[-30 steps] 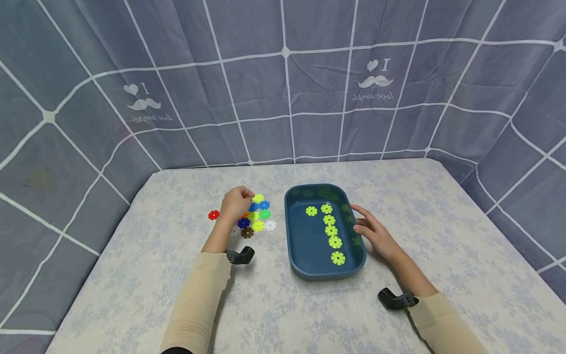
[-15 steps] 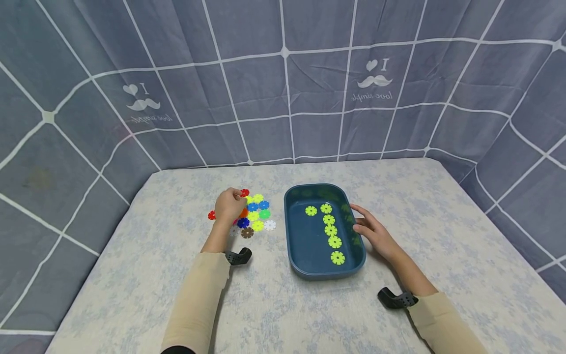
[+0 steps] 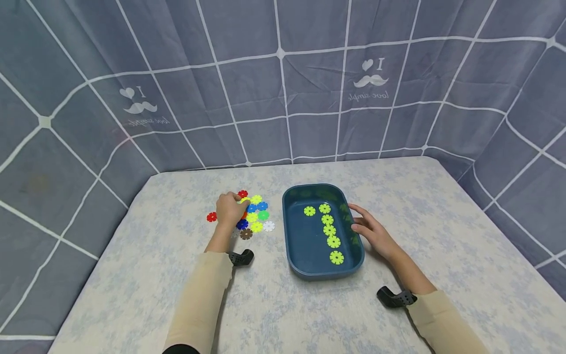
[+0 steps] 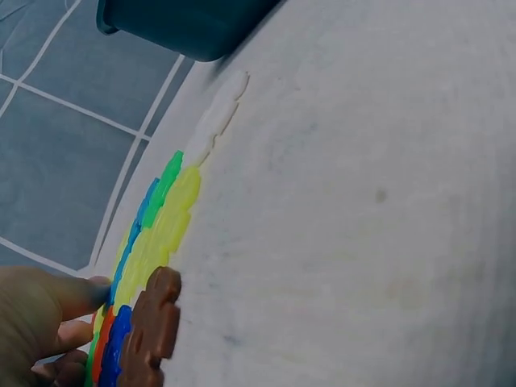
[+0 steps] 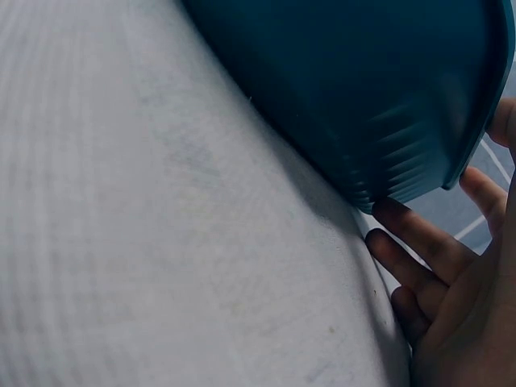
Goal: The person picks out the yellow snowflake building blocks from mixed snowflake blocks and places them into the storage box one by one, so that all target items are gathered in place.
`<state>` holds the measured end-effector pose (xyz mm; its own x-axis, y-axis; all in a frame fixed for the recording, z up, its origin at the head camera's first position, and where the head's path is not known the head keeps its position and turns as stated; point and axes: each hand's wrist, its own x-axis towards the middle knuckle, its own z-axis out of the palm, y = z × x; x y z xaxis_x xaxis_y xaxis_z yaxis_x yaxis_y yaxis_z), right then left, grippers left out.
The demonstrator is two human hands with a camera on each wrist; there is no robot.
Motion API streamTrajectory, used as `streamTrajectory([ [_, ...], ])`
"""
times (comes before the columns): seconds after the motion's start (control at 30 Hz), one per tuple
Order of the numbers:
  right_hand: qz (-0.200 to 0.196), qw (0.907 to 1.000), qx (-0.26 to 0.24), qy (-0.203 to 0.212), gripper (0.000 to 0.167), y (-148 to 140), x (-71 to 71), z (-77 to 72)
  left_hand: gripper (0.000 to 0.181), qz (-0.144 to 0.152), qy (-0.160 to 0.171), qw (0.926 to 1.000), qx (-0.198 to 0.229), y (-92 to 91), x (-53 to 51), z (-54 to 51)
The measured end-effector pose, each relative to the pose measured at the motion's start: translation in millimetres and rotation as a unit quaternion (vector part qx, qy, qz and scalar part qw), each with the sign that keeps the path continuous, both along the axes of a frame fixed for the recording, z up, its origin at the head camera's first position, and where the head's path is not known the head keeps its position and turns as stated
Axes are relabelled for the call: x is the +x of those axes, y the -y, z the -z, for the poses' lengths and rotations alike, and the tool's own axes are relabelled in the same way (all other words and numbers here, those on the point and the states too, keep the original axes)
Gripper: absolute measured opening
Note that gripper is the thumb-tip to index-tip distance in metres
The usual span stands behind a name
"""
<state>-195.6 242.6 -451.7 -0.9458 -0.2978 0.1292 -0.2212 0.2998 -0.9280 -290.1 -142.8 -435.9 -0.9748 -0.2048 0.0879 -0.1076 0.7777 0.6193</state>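
Clock centred on the dark-blue tray (image 3: 305,248), mid-table: nearest, tan sleeves (image 3: 194,300) at 8 and 4 o'clock, each w/ a black wrist cam (image 3: 241,257). Inside the tray lie six yellow-green discs (image 3: 333,241): five in a rough column from 5 up to 12, one apart at 11. R hand (image 3: 376,237) at 3 o'clock is loosely spread, fingertips against the tray's outer wall. At 9, a multicol. disc cluster (image 3: 251,217): brown disc (image 3: 246,234) at its approx. 6, white disc (image 3: 268,226) at 4, green disc (image 3: 263,215) at 3. L hand (image 3: 230,210) bends over it, thumb at a yellow disc (image 3: 244,200); can't tell if it's pinched. Red disc (image 3: 242,193) just beyond. Far back, grey-blue curtain (image 3: 247,98) w/ white grid.
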Motion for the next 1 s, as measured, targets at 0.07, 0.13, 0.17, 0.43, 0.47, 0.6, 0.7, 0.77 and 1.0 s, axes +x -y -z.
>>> streamTrajectory([
  [0.07,0.000,1.0000,0.000,0.001,0.057,1,-0.1,-0.3,0.035,-0.004,0.001,1.0000,-0.001,-0.1,-0.1,0.5],
  [0.13,0.001,1.0000,-0.001,0.002,0.057,1,-0.2,-0.4,0.034,-0.006,0.004,1.0000,-0.003,-0.4,-0.5,0.6],
  [0.17,0.001,1.0000,-0.002,0.002,0.057,1,-0.2,-0.4,0.034,-0.008,0.006,0.9999,-0.004,-0.5,-0.7,0.5],
  [0.43,0.003,1.0000,0.002,0.000,0.057,1,-0.3,-0.8,0.035,-0.010,0.026,0.9996,-0.007,-1.8,-4.2,-0.9],
  [0.47,0.003,1.0000,0.003,-0.001,0.057,1,-0.3,-1.0,0.035,-0.009,0.027,0.9996,-0.007,-2.1,-4.5,-0.8],
  [0.6,0.001,1.0000,0.004,-0.003,0.057,0,0.4,-2.4,0.035,-0.005,0.021,0.9998,0.002,-2.5,-4.7,0.9],
  [0.7,0.000,1.0000,0.003,-0.002,0.057,1,1.0,-2.9,0.035,-0.005,0.008,0.9997,0.020,-1.5,-3.5,3.9],
  [0.77,0.001,1.0000,0.003,0.000,0.057,2,1.4,-2.8,0.034,-0.005,-0.007,0.9991,0.042,-0.7,-2.2,7.3],
  [1.0,0.003,1.0000,0.001,-0.001,0.057,1,1.0,-0.8,0.028,-0.008,-0.055,0.9937,0.097,-1.2,2.3,15.1],
])
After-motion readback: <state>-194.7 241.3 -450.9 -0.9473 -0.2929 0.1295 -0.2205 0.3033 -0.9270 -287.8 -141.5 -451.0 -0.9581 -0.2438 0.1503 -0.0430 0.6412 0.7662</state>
